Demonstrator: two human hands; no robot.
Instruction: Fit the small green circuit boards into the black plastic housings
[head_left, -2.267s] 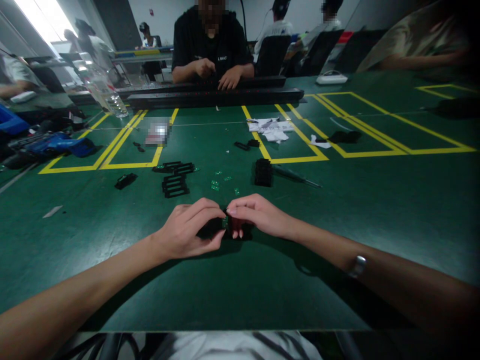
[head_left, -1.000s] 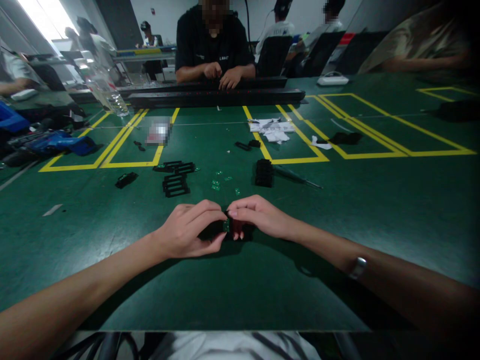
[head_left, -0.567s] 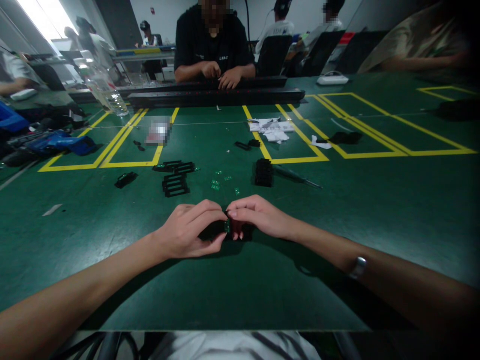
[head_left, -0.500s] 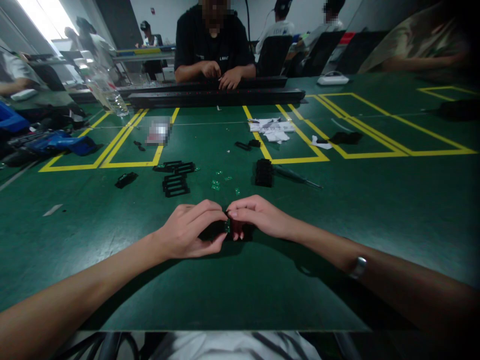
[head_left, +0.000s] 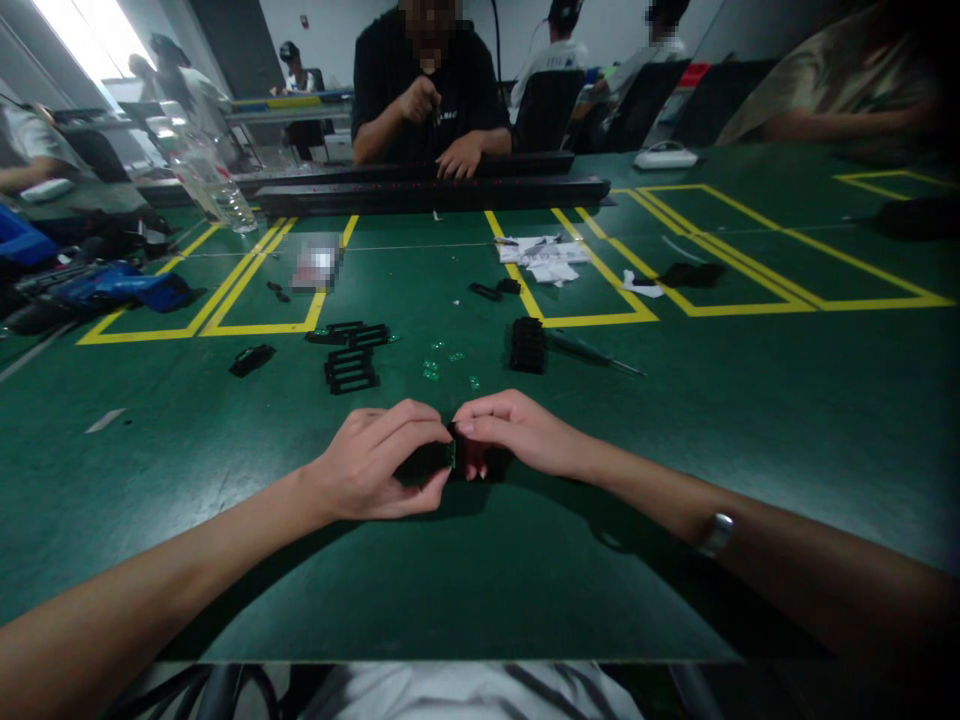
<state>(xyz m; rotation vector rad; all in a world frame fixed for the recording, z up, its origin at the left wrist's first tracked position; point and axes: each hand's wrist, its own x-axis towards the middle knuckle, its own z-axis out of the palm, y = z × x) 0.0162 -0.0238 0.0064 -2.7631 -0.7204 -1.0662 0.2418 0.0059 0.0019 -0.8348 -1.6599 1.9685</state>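
My left hand [head_left: 386,458] pinches a small green circuit board [head_left: 451,455] between thumb and forefinger, its edge turned towards me. Close against it, my right hand [head_left: 517,428] has its thumb and fingers closed on a small black part [head_left: 454,430], mostly covered by the fingers. Whether board and part touch I cannot tell. Just beyond the hands lie several loose green circuit boards [head_left: 430,370]. To their left are several black rectangular frames [head_left: 351,372], and to their right a stack of black parts [head_left: 528,346] beside a screwdriver [head_left: 592,350].
Another black piece [head_left: 252,360] lies at the left. Farther back are crumpled white paper [head_left: 551,260], a plastic bottle [head_left: 234,205], blue tools [head_left: 127,285] and long black rails [head_left: 435,194]. A person [head_left: 431,90] sits across the green table [head_left: 450,590].
The circuit board between my left fingers has turned slightly and shifted a little left. My right hand stays nearly still. The person across has raised one hand off the rail.
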